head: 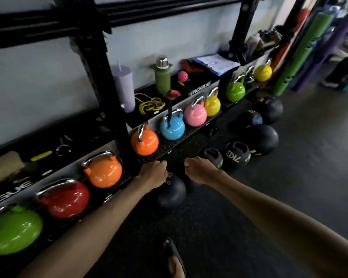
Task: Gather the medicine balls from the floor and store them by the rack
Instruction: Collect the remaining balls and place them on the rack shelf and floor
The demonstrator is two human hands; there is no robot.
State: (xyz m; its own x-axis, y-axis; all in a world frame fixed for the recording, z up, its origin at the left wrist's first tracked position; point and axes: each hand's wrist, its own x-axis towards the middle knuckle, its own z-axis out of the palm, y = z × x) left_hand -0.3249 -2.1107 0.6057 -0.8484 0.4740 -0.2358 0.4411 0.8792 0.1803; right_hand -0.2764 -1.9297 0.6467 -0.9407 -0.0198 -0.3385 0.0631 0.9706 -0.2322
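A black medicine ball [172,194] sits low by the rack's foot, its top edge hidden behind my left hand [155,174]. That hand's fingers are curled, and whether they grip the ball is hidden. My right hand [199,170] hovers a little to the right with its fingers curled and nothing visible in it. Further along the floor by the rack [100,63] lie several more black medicine balls: a small one with a handle [213,157], one marked 7KG [237,157], and larger ones [263,139] behind them.
Coloured kettlebells line the rack's low shelf, an orange one [145,142] nearest my hands. A tumbler [125,87], a green bottle [162,76] and a clipboard [217,64] stand on the shelf above. Rolled mats [301,49] lean at the far right. My foot [175,261] stands on the dark floor.
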